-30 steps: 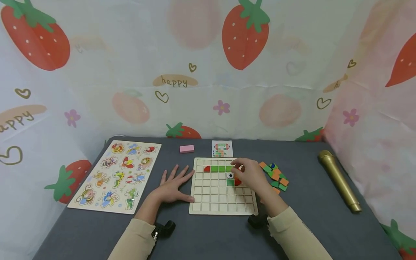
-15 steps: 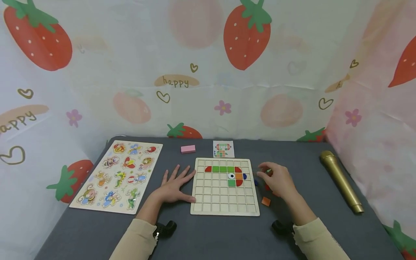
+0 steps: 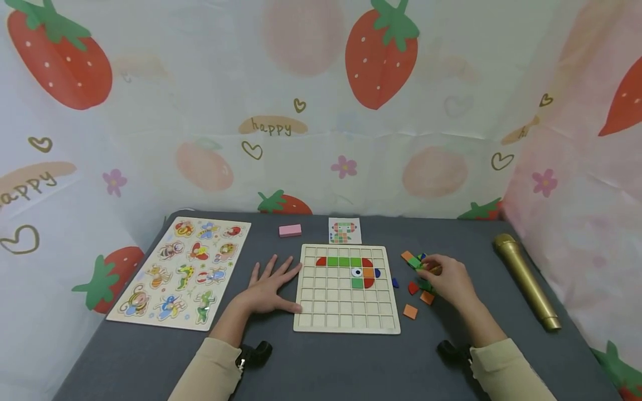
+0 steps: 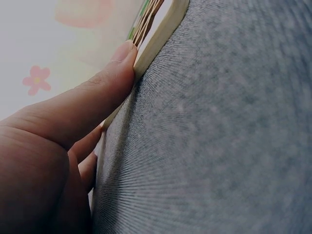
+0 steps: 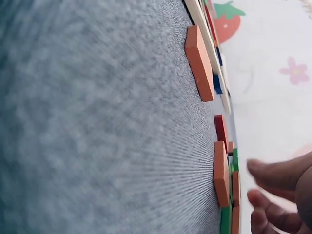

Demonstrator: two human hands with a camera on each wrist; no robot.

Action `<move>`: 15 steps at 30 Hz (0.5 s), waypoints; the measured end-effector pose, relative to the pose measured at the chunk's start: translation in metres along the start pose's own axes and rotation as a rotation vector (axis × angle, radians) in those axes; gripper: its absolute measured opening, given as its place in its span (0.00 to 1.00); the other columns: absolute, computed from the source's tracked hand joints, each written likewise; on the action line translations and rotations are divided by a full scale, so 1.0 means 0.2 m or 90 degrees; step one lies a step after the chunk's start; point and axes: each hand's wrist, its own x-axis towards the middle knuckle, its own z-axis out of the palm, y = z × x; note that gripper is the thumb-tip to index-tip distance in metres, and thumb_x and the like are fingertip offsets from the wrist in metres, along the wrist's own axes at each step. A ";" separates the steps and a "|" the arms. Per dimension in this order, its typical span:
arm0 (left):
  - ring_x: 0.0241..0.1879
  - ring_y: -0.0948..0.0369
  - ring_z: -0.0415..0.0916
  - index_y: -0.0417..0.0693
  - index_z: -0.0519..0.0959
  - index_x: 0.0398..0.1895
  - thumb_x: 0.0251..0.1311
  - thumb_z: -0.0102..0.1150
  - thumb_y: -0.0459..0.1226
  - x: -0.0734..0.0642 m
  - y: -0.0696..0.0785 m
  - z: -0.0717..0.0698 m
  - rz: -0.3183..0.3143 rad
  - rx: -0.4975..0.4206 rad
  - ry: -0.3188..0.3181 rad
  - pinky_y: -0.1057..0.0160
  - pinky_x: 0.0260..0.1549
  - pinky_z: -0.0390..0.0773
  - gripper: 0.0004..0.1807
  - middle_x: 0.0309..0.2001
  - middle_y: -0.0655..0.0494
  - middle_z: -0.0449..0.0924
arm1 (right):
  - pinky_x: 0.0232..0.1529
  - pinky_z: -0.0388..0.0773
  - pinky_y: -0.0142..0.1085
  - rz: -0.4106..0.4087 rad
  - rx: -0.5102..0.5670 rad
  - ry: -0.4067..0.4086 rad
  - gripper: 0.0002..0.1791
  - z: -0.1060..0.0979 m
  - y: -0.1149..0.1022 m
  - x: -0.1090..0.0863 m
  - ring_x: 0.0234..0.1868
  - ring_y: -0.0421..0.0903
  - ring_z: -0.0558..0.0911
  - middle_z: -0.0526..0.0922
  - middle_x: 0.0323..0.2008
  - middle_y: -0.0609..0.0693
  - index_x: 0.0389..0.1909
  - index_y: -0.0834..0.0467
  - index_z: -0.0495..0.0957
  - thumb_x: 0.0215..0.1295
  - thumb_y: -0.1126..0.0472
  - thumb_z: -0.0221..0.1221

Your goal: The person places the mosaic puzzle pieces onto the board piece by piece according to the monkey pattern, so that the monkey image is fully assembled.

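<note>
My left hand (image 3: 268, 289) lies with fingers spread at the left edge of a wooden grid board (image 3: 346, 308). In the left wrist view its thumb (image 4: 105, 85) touches the board's edge (image 4: 161, 39). Red, green, orange and blue tiles and a round eye tile (image 3: 356, 272) sit in the upper part of the grid. Right of the board, my right hand (image 3: 451, 281) reaches over a heap of small tiles (image 3: 413, 262), partly covering it. In the right wrist view thumb and fingers stand apart, with no tile visible between them.
Behind the board lies a small pattern card (image 3: 345, 230), with a pink block (image 3: 290, 230) to its left. A picture puzzle board (image 3: 180, 273) is at the left, a gold microphone-like cylinder (image 3: 526, 281) at the right. A loose orange tile (image 3: 410, 311) lies nearer the front.
My right hand has left the board and moved right to the tile heap. An orange tile and a blue piece now show at the grid's right side. The left hand stays put.
</note>
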 end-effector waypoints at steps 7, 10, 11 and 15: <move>0.81 0.46 0.23 0.67 0.50 0.82 0.47 0.70 0.67 0.00 -0.01 0.00 -0.005 0.003 0.000 0.34 0.72 0.20 0.60 0.83 0.58 0.39 | 0.47 0.78 0.56 0.051 -0.021 -0.014 0.18 -0.01 0.03 0.01 0.49 0.61 0.81 0.82 0.48 0.64 0.50 0.64 0.83 0.65 0.55 0.68; 0.81 0.45 0.23 0.67 0.50 0.82 0.47 0.70 0.67 0.00 -0.01 0.00 -0.005 0.005 -0.001 0.34 0.72 0.21 0.60 0.83 0.58 0.39 | 0.48 0.77 0.57 0.061 -0.027 -0.028 0.17 -0.03 0.02 0.01 0.50 0.62 0.79 0.82 0.48 0.65 0.46 0.63 0.84 0.66 0.54 0.67; 0.81 0.46 0.23 0.68 0.50 0.82 0.48 0.70 0.67 0.00 -0.01 0.00 -0.006 0.006 -0.004 0.34 0.72 0.21 0.60 0.83 0.58 0.39 | 0.48 0.77 0.57 0.063 -0.027 -0.035 0.17 -0.03 0.02 0.01 0.50 0.63 0.79 0.82 0.48 0.65 0.46 0.63 0.85 0.66 0.53 0.67; 0.81 0.46 0.23 0.68 0.50 0.82 0.48 0.70 0.67 0.00 -0.01 0.00 -0.004 0.005 -0.005 0.34 0.72 0.20 0.60 0.83 0.59 0.39 | 0.46 0.79 0.55 0.063 -0.025 -0.058 0.19 -0.04 0.04 0.00 0.48 0.62 0.80 0.83 0.47 0.65 0.47 0.64 0.84 0.66 0.52 0.67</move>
